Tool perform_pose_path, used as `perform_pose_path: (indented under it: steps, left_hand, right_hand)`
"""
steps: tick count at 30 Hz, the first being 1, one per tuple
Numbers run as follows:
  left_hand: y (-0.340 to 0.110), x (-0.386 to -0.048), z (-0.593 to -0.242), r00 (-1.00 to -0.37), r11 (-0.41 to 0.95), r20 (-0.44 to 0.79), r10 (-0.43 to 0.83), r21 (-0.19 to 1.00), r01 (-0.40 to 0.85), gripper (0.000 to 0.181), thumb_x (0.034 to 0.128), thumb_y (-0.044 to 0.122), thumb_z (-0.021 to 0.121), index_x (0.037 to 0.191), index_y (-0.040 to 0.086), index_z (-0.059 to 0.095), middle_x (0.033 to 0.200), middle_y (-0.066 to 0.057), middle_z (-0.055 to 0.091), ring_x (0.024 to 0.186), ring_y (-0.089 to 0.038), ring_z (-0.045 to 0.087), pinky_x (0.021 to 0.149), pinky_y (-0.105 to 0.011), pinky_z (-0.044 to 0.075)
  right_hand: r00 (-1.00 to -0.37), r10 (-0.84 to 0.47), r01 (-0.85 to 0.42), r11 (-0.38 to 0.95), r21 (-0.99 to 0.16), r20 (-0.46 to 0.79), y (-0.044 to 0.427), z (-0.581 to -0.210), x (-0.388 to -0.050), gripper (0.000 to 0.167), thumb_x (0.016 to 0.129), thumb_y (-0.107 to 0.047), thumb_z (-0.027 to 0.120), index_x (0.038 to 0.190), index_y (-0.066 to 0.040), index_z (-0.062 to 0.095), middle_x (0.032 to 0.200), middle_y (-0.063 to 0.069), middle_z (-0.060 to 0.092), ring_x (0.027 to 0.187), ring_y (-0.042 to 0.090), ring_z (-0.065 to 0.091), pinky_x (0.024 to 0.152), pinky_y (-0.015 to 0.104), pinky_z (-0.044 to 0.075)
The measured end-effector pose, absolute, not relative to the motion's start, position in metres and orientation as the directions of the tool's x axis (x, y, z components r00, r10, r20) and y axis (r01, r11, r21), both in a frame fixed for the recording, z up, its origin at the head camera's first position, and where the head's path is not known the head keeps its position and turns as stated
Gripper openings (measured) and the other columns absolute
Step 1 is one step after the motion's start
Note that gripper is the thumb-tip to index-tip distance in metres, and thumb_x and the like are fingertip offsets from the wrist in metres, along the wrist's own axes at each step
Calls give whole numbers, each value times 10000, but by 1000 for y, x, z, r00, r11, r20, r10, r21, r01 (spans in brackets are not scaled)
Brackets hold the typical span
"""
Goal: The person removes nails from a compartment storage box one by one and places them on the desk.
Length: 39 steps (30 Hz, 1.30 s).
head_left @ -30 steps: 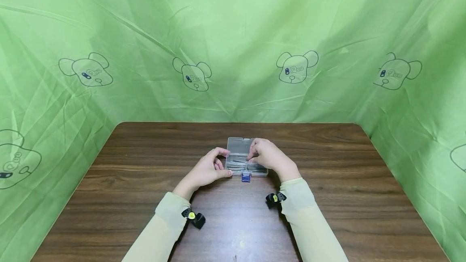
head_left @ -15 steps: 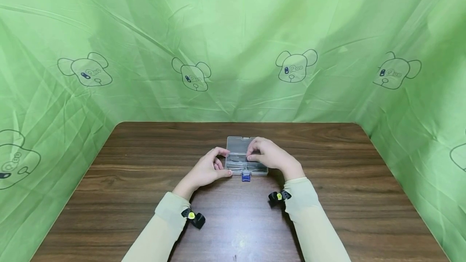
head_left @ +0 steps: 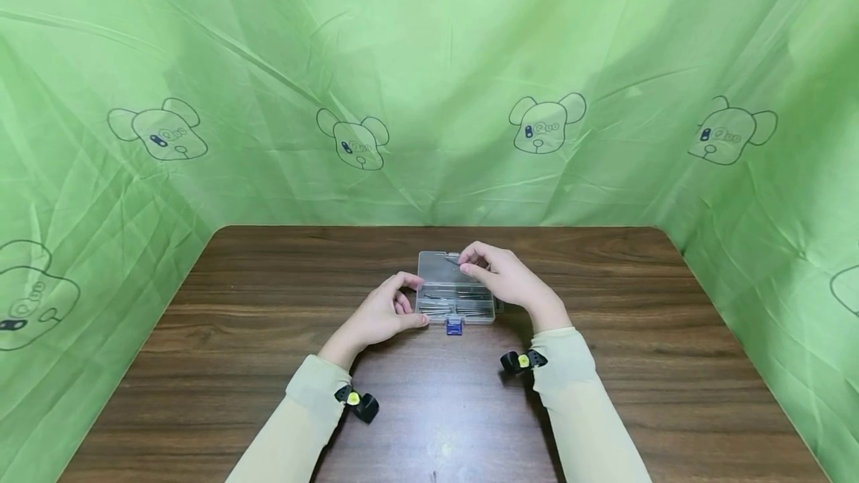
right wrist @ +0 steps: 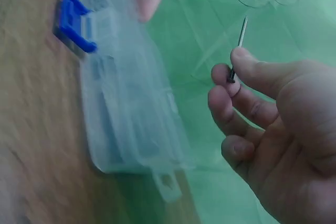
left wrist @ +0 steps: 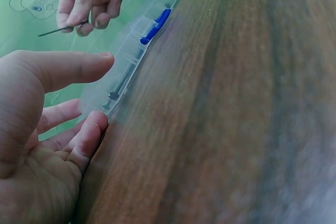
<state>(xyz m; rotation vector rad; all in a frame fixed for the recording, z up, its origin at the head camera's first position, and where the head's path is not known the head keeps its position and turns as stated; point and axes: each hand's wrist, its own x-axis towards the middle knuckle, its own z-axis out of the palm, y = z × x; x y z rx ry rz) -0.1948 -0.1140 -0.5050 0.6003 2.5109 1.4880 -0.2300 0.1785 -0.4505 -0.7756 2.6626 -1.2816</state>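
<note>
A clear plastic box (head_left: 483, 321) lies on the table with its lid (head_left: 436, 268) folded back. Thin metal nails (head_left: 436, 310) fill several of its compartments, and a blue latch (head_left: 454, 328) hangs from the front edge. My left hand (head_left: 376, 315) grips the box's left end, thumb at the front corner and index finger farther back. Above the lid, my right hand (head_left: 517, 278) pinches a single nail (right wrist: 242, 32) between thumb and forefinger. In the right wrist view the nail's head sits at the fingertips and its point sticks out away from them.
The brown wooden table (head_left: 282, 259) extends around the box on all sides. Green cloth (head_left: 429, 58) with printed cartoon heads stands behind and beside it. A hanging tab (right wrist: 167, 183) sticks out from the box's right end.
My right hand has risen from the compartments to above the lid, bringing a nail out. The left hand has stayed at the box's left end.
</note>
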Motion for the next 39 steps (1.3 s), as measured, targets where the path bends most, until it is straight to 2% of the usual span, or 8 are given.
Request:
perform_pose_path:
  steps: [3,7,13,17,25,33,39]
  left_hand:
    - [-114,-196,-506,-907,428,56,418,868,251,671,844,204,966,1421,121,635,1127,-79,674,793,-148,640,710,-264,533]
    - [-114,-197,-507,-908,437,49,415,865,246,674,841,217,971,1422,139,638,1123,-59,671,800,-137,640,723,-259,533]
    - [-114,-195,-506,-915,437,49,402,867,239,676,834,200,974,1419,132,642,1137,-60,672,804,-140,635,726,-252,527]
    - [-114,-194,-506,-915,442,50,401,864,241,675,839,201,970,1424,133,640,1170,-51,670,810,-134,637,731,-256,535]
    - [-113,-193,-507,-919,431,18,394,880,202,683,837,187,969,1431,152,633,1095,-44,672,809,-152,639,726,-254,527]
    - [-113,-193,-507,-914,409,10,406,892,192,683,838,177,967,1431,137,632,1084,-48,671,799,-161,643,714,-249,530]
    - [-115,-195,-506,-915,416,2,404,890,186,685,837,185,967,1434,145,633,1051,-52,679,802,-172,653,715,-257,536]
  right_hand:
    - [-888,-431,-402,562,-723,159,194,-447,-230,159,1100,-201,675,1196,-80,715,1062,67,744,973,250,684,868,397,564]
    - [-923,-339,-364,621,-694,181,220,-444,-229,155,1083,-191,686,1172,-69,720,1074,62,728,1003,233,661,895,419,542]
    - [-966,-218,-250,666,-703,137,256,-443,-224,196,1100,-245,671,1182,-70,705,1081,97,720,988,237,641,902,427,508]
    - [-980,-165,-194,674,-713,111,268,-446,-218,224,1101,-252,671,1191,-51,712,1080,111,729,954,237,633,863,408,497]
    - [-984,-167,-35,506,-862,-58,274,-465,-211,287,1102,-216,665,1244,33,678,1033,211,691,929,314,652,779,407,562]
    - [-988,-130,7,491,-871,-82,265,-481,-216,291,1083,-160,680,1238,85,703,1039,166,744,880,217,646,721,297,557]
    - [-994,-70,26,563,-826,-79,260,-491,-220,235,1059,-187,717,1186,7,756,1043,113,767,883,168,642,781,309,527]
